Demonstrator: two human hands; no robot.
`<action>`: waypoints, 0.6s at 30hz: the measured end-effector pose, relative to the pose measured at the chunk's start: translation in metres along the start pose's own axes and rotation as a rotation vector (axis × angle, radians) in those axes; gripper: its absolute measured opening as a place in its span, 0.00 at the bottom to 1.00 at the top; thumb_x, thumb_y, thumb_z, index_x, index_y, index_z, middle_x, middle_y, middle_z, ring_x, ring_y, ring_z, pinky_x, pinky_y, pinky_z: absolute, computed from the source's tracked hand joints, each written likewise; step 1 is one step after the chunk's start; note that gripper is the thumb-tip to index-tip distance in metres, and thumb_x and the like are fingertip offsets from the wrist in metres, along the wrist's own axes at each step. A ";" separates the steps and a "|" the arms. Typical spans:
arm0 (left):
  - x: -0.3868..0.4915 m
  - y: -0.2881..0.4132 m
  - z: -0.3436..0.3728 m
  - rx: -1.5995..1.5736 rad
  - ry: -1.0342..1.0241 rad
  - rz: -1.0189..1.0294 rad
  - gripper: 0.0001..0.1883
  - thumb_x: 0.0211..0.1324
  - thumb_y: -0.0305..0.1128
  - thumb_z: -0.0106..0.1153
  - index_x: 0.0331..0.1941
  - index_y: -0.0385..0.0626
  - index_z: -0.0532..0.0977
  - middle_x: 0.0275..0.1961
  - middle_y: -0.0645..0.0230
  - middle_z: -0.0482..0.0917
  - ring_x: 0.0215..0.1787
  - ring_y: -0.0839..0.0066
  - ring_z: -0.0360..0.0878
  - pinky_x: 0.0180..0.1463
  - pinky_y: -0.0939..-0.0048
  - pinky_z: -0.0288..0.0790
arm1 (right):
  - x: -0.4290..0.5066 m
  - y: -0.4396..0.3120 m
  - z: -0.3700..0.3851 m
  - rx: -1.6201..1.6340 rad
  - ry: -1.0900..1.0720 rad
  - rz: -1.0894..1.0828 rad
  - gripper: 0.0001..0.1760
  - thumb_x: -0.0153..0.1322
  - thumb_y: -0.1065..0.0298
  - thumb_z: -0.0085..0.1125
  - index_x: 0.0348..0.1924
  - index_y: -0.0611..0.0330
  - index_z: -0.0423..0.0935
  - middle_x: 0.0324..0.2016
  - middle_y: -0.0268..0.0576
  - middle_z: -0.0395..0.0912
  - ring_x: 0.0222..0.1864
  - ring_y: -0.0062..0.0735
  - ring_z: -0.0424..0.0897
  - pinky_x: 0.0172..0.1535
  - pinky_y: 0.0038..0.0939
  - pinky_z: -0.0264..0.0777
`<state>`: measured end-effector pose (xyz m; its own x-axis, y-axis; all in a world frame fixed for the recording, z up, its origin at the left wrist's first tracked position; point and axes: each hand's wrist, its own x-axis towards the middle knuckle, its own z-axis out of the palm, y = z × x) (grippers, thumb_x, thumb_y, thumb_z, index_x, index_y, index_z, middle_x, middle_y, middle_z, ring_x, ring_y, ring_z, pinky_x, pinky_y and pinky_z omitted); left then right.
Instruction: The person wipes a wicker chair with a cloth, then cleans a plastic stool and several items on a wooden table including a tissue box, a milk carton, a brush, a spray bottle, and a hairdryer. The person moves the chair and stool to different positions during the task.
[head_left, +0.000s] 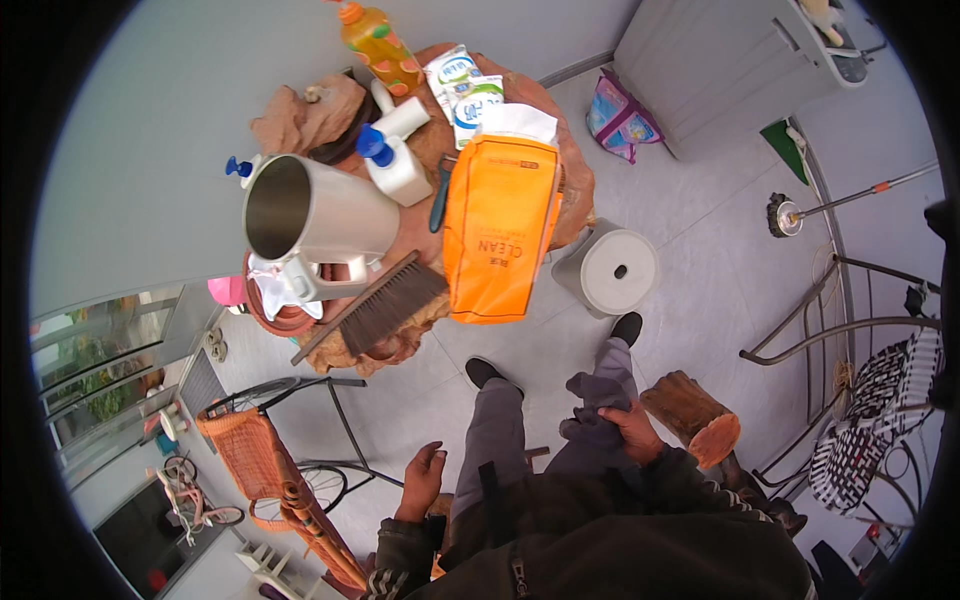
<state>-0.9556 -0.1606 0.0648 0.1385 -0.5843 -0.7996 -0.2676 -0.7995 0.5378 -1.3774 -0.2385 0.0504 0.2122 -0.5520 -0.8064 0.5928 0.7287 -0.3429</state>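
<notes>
My right hand grips a bunched dark grey cloth above my right thigh, its thumb laid over the fabric. Off to the left of my legs, my left hand hangs in the air with loosely curled fingers and nothing in it. Ahead of me is a reddish stone-like table. A tall orange packet with white sheets at its top stands at its near side. To the packet's left lie a dark-bristled brush and a peeler.
A large metal pot, a blue-topped pump bottle, an orange bottle and white packs crowd the table. Grey stool stands beside it. A log is right of my leg; a wicker-bodied wheeled frame is at left.
</notes>
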 end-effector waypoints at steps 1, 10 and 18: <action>0.003 0.008 0.014 0.028 0.020 0.015 0.21 0.76 0.37 0.57 0.63 0.36 0.77 0.55 0.55 0.87 0.58 0.70 0.84 0.64 0.69 0.74 | 0.009 -0.005 -0.015 -0.090 0.079 0.073 0.22 0.71 0.78 0.63 0.59 0.66 0.79 0.48 0.42 0.86 0.48 0.34 0.86 0.54 0.36 0.82; 0.032 0.109 0.183 0.418 -0.269 0.072 0.20 0.77 0.36 0.56 0.64 0.36 0.75 0.57 0.55 0.86 0.58 0.68 0.84 0.61 0.67 0.77 | 0.070 -0.092 -0.131 -0.456 0.368 -0.137 0.20 0.69 0.73 0.70 0.54 0.65 0.82 0.41 0.37 0.87 0.40 0.26 0.84 0.46 0.30 0.80; 0.052 0.051 0.179 0.192 -0.124 -0.111 0.19 0.77 0.35 0.54 0.64 0.37 0.75 0.56 0.55 0.86 0.58 0.69 0.85 0.60 0.67 0.78 | 0.058 -0.115 -0.180 -1.309 0.190 -0.361 0.19 0.73 0.69 0.66 0.57 0.62 0.81 0.48 0.38 0.85 0.50 0.28 0.82 0.55 0.32 0.75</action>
<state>-1.1329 -0.2066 0.0027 0.0623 -0.4632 -0.8841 -0.4350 -0.8098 0.3936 -1.5730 -0.2809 -0.0438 0.0320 -0.8050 -0.5925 -0.5904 0.4631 -0.6611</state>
